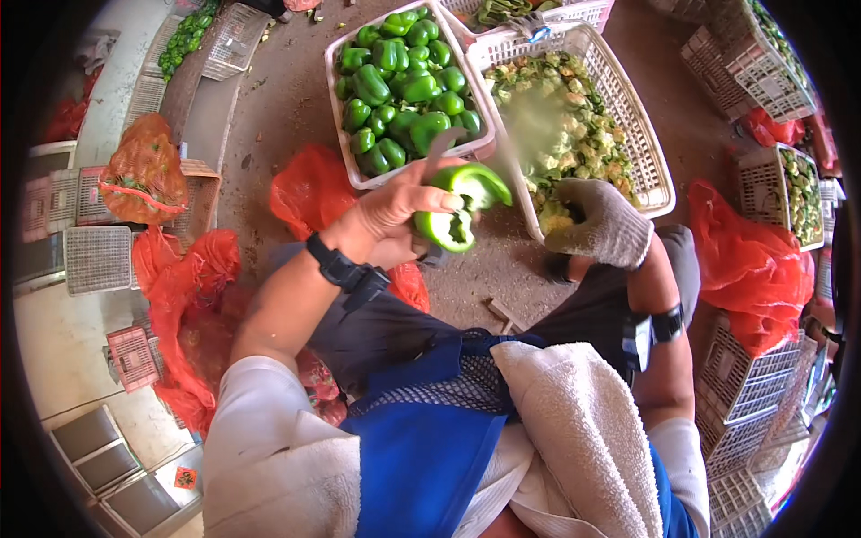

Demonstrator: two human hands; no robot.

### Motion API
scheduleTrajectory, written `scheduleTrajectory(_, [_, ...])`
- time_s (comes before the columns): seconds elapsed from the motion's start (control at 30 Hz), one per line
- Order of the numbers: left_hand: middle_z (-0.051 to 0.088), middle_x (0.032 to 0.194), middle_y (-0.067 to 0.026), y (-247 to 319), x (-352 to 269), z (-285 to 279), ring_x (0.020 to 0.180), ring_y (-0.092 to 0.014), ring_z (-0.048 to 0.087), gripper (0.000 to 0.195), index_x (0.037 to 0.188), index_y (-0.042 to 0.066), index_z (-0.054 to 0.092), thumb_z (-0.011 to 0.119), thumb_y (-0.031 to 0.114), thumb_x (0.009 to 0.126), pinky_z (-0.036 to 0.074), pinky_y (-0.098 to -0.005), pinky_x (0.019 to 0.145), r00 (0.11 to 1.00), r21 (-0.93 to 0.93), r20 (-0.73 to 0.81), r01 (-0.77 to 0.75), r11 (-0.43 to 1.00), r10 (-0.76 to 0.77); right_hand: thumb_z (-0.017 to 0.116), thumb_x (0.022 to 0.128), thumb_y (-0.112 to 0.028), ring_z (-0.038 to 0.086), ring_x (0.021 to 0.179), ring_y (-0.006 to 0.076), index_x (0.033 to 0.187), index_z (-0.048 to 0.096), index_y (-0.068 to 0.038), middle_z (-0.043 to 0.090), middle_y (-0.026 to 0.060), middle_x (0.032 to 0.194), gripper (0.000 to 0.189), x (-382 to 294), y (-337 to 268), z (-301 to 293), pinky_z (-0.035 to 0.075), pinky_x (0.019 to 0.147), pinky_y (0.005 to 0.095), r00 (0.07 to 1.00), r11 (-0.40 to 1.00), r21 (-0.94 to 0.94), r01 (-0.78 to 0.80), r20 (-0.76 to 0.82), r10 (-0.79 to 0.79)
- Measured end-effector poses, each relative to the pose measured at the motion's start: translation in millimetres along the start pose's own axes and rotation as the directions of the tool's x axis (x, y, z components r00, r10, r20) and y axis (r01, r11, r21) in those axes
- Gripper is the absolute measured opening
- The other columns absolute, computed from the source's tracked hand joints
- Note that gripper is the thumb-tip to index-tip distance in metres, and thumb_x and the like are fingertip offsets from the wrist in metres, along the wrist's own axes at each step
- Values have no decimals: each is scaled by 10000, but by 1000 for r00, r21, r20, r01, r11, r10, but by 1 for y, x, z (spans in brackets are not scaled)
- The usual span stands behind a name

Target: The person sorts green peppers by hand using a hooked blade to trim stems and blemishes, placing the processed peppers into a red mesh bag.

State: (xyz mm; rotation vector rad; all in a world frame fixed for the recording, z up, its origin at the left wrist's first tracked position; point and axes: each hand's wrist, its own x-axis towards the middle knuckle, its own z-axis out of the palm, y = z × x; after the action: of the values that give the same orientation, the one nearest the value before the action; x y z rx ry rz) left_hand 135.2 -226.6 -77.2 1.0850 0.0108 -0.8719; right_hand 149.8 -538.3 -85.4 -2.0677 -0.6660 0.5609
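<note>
My left hand (403, 208) is bare and holds a cut green bell pepper (464, 208), its pale inside and hollow showing. A thin knife blade (444, 149) sticks up beside the fingers; its handle is hidden by the hand. My right hand (602, 222) wears a grey knitted glove and is over the near edge of a plastic crate (635, 121) of pepper cores (578, 128). Its fingers are curled near a yellowish core, and whether they grip anything is unclear. Left of that crate stands another crate (491, 128) heaped with whole green bell peppers (403, 84).
Red mesh bags lie on the floor at left (188, 302) and right (746, 269). A filled orange mesh bag (144, 168) sits on crates at left. Stacked crates (746, 376) line the right side. A third crate (585, 13) adjoins at the back.
</note>
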Motion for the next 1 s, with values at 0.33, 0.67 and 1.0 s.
scheduleTrajectory(0.33, [731,964,-94,148,57,-108,862,-198,710,538,1237,74,636,791,397,835,566,-340,760,712,966,-176,258,-20,680,814,713,-290,628,699,209,964,651,2,636,139,746,417,18,1,-14,512,674,380,940,971,131,-200,-255,228])
scheduleTrajectory(0.67, [601,1270,-115,48,228,-230,1162,-342,594,640,1427,362,530,629,648,863,502,-465,980,822,777,-294,503,-378,488,810,712,-208,598,696,185,1012,629,4,609,127,756,410,35,9,-31,509,678,353,883,889,233,-395,-171,437])
scheduleTrajectory(1.0, [581,1211,-107,47,222,-251,1141,-305,587,630,1463,340,495,644,566,894,512,-434,925,857,800,-243,442,-406,455,825,756,-176,566,800,118,1083,619,8,621,65,863,427,48,26,-23,504,737,310,875,901,348,-259,-310,371])
